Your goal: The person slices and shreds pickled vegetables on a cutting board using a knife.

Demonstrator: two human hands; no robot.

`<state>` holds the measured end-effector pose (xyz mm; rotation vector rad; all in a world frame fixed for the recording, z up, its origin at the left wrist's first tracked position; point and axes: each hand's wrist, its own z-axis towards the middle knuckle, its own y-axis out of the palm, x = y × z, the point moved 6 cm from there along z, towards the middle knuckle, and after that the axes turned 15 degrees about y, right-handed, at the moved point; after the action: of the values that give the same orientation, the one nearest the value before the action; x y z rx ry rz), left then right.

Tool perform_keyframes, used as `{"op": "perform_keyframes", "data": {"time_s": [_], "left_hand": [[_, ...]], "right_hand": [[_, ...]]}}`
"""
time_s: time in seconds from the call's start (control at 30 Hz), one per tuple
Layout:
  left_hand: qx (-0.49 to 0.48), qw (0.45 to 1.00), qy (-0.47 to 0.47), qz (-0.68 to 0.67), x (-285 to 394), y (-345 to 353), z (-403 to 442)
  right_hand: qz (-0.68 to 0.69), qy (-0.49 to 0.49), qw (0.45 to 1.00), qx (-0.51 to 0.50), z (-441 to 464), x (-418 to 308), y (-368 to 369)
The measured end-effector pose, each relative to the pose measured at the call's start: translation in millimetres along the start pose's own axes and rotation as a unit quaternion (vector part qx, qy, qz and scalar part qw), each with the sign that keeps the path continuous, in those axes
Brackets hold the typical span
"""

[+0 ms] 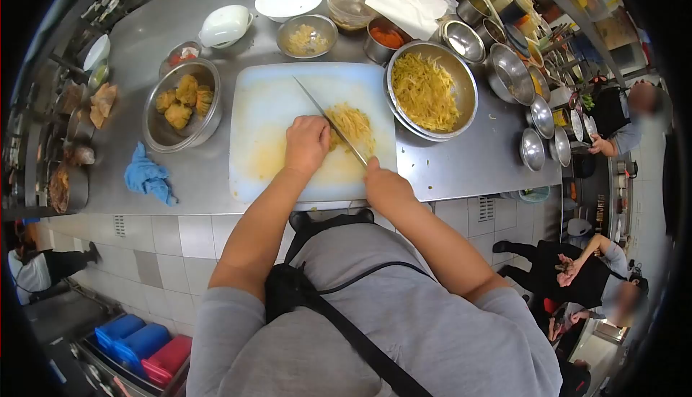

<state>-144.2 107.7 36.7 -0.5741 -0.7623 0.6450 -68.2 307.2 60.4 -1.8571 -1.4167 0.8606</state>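
On the white cutting board (263,123), my right hand (388,186) grips the handle of a long knife (317,106), whose blade points up and to the left. My left hand (308,141) is curled on the board, left of the blade, with its fingers bent against a yellow piece mostly hidden under them. A pile of shredded yellow food (353,124) lies just right of the blade. Beyond the board's right edge, a metal bowl (470,101) holds more yellow shreds. To the left, another metal bowl (153,124) holds several whole yellow-green pieces.
A blue cloth (148,175) lies at the left. Behind the board are a bowl of chopped pale bits (306,39), white dishes (288,0) and a pot with orange contents (387,36). Metal bowls (532,149) stand at the right. Other people are at the far right and lower left.
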Motion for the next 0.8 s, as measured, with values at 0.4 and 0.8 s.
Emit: {"op": "perform_keyframes", "data": {"time_s": [0.4, 0.8], "left_hand": [[0.004, 1.0, 0.012, -0.01, -1.6, 1.9, 1.3], [-0.023, 0.996, 0.084, 0.008, 10.3, -18.3, -4.4]], "right_hand": [[-0.024, -0.006, 1.0, -0.015, 14.2, -16.1, -2.2], [-0.041, -0.007, 0.999, 0.016, -1.9, -25.4, -34.8]]}}
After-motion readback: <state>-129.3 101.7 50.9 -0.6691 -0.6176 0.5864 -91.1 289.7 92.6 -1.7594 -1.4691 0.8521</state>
